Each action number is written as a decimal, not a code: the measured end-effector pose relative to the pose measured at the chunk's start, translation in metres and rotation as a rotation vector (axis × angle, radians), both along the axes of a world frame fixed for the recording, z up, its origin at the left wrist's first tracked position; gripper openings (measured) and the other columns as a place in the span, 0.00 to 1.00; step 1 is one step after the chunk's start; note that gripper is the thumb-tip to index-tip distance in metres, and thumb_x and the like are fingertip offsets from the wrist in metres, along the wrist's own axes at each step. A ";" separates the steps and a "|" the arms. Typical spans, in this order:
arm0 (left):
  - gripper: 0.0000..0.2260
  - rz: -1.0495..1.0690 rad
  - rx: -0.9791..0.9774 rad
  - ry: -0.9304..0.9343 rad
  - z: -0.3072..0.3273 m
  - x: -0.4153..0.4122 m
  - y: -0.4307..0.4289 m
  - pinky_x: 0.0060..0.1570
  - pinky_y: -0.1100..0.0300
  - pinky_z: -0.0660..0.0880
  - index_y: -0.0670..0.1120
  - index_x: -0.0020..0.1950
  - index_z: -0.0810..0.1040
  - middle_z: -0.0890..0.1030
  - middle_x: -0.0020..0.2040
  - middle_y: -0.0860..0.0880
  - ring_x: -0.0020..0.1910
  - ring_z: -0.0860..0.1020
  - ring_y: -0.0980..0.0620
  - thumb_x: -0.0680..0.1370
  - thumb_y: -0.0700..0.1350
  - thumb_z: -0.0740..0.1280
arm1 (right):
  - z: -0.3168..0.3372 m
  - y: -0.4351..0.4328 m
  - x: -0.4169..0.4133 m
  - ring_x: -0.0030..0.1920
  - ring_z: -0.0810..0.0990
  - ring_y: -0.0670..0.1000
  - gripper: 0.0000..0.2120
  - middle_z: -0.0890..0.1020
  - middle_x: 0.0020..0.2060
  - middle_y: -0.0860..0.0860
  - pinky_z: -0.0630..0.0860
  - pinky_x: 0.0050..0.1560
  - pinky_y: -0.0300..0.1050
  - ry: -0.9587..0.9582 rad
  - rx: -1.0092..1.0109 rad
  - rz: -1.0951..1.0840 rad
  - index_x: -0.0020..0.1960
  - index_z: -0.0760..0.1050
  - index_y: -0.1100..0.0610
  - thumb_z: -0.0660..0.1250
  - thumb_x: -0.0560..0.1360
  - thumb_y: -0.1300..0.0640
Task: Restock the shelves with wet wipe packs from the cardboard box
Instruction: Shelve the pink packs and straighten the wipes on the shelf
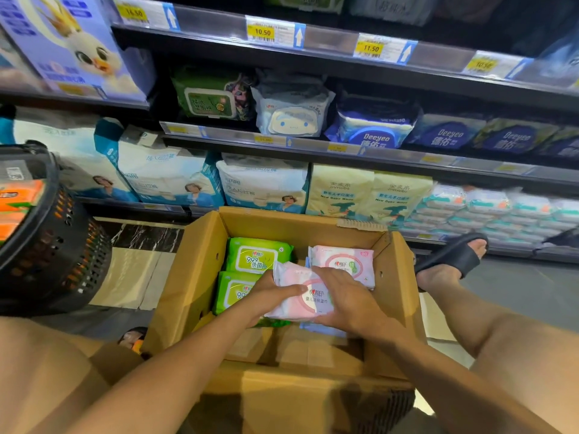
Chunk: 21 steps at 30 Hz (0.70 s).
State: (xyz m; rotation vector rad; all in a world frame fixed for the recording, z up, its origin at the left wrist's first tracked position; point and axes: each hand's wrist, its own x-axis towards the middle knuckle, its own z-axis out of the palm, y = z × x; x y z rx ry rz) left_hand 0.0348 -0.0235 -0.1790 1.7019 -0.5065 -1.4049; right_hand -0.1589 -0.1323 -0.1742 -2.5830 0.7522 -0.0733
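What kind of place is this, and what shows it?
Probably a supermarket aisle: dark metal shelves carry yellow price labels, blue wipe packs stand in a row, and an open brown cardboard box of stock stands in front.

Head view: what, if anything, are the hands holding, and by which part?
Both hands hold one pink pack over the box: the left hand grips its left edge, thumb on top; the right hand clasps its right side.

Dim, blurry edges, fisheye warp
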 end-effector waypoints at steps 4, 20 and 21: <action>0.16 0.137 0.004 -0.076 -0.004 0.023 0.011 0.39 0.64 0.79 0.51 0.55 0.83 0.87 0.49 0.54 0.46 0.85 0.57 0.70 0.46 0.82 | -0.005 -0.030 0.008 0.78 0.63 0.53 0.57 0.64 0.80 0.52 0.63 0.76 0.52 0.083 0.331 -0.100 0.84 0.54 0.52 0.81 0.66 0.38; 0.23 0.420 -0.071 -0.174 0.013 0.099 0.044 0.38 0.67 0.80 0.49 0.64 0.79 0.86 0.54 0.53 0.52 0.84 0.55 0.71 0.44 0.81 | -0.069 -0.086 0.010 0.82 0.50 0.63 0.39 0.48 0.84 0.53 0.53 0.81 0.59 0.643 0.211 -0.391 0.84 0.48 0.44 0.65 0.81 0.40; 0.22 0.440 -0.076 -0.175 0.015 0.104 0.042 0.38 0.67 0.80 0.49 0.64 0.79 0.86 0.54 0.53 0.52 0.84 0.54 0.72 0.44 0.81 | -0.068 -0.083 0.012 0.82 0.52 0.63 0.38 0.49 0.84 0.52 0.54 0.81 0.58 0.649 0.180 -0.388 0.84 0.50 0.42 0.64 0.80 0.38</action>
